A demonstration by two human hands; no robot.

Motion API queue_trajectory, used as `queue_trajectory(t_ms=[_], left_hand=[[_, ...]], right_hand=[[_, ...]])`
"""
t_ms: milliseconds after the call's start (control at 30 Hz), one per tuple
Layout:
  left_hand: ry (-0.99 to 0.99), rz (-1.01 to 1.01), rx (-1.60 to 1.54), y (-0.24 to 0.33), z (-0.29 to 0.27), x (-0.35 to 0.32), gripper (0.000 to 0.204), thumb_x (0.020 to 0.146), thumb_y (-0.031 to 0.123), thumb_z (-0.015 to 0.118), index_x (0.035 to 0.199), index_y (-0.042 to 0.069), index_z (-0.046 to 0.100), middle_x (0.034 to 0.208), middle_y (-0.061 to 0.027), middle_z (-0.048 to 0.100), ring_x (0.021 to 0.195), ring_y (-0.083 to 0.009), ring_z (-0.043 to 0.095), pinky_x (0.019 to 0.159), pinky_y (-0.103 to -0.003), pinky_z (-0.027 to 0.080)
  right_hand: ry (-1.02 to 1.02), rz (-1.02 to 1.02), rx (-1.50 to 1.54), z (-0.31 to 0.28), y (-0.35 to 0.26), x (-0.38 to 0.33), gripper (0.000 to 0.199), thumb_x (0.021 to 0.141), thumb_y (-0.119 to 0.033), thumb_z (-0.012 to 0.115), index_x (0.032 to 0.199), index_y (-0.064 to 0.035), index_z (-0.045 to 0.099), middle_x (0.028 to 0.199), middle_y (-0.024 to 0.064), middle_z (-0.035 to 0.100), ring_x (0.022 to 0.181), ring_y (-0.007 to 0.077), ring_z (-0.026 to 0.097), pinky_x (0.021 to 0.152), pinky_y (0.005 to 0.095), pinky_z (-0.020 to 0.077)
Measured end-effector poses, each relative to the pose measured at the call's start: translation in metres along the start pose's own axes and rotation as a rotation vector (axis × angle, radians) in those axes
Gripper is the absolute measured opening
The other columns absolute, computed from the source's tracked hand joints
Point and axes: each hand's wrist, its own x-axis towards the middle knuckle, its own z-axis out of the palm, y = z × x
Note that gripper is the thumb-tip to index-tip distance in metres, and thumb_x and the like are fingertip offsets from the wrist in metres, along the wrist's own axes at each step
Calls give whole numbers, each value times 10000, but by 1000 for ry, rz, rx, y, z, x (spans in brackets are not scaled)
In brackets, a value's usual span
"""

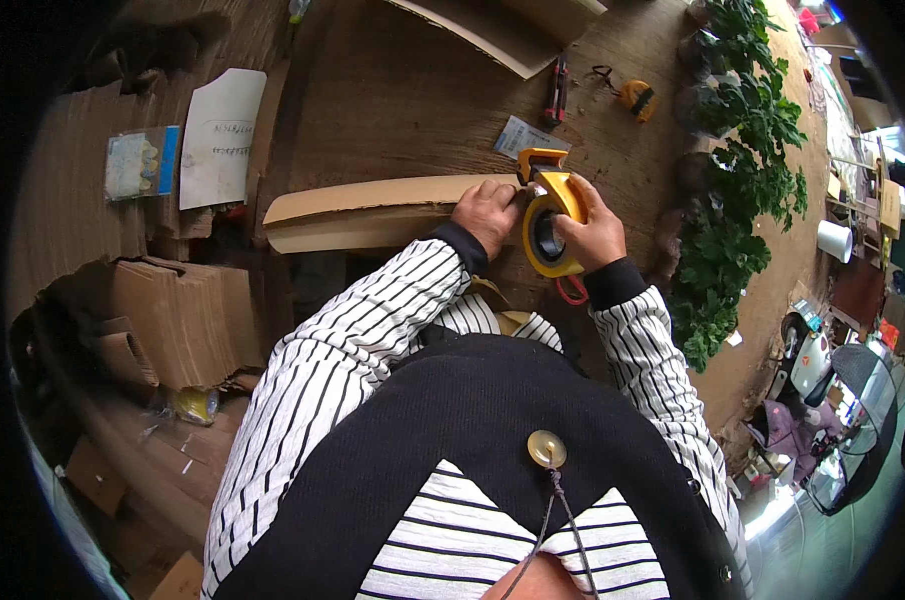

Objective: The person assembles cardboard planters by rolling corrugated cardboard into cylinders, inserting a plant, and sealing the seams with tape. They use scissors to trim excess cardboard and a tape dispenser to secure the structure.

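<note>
The left hand (488, 212) rested on the end of a folded cardboard piece (373, 212) that stretched away to its left. Just right of it, the right hand (595, 235) gripped a tape dispenser (550, 215) standing between both hands. Beyond the hands lay a paper slip (526, 137), a utility knife (558, 92) and a tape measure (637, 97). Potted plants (743, 170) stood to the right of the right hand.

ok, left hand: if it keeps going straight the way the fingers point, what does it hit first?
Probably the yellow tape dispenser: the left hand rests on the folded cardboard with fingers aimed at it, nearly touching. Depth is hard to judge.
</note>
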Motion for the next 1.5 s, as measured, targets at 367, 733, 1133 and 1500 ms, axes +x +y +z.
queue_trajectory(t_ms=[367,733,1133,1500], left_hand=[[31,43,8,5,5,1,303,762,97,597,1057,51,647,1147,-76,560,1005,-244,544,806,-346,511],[-91,150,-79,11,2,10,357,692,101,639,1048,83,631,1165,-44,593,982,-239,527,823,-395,440],[-247,63,-258,13,-17,18,777,577,200,859,1256,111,492,1202,-42,606,1056,-296,510,895,-445,418],[-343,113,-127,26,-25,27,778,631,140,783,1330,85,446,1361,-120,494,1149,-306,480,913,-471,398]], right_hand=[[-64,78,-251,-10,-31,7,661,761,-324,616,1367,-108,471,1130,230,648,1039,368,633,908,401,500],[-233,140,-271,-26,-27,23,666,717,-317,682,1319,-73,534,1092,174,678,967,292,673,852,346,521],[106,102,3,-18,9,-145,753,692,-230,697,1410,-200,473,999,205,657,865,322,671,787,395,543],[40,295,-152,26,9,-146,734,710,-237,690,1403,-279,453,905,163,615,835,336,631,767,415,528]])
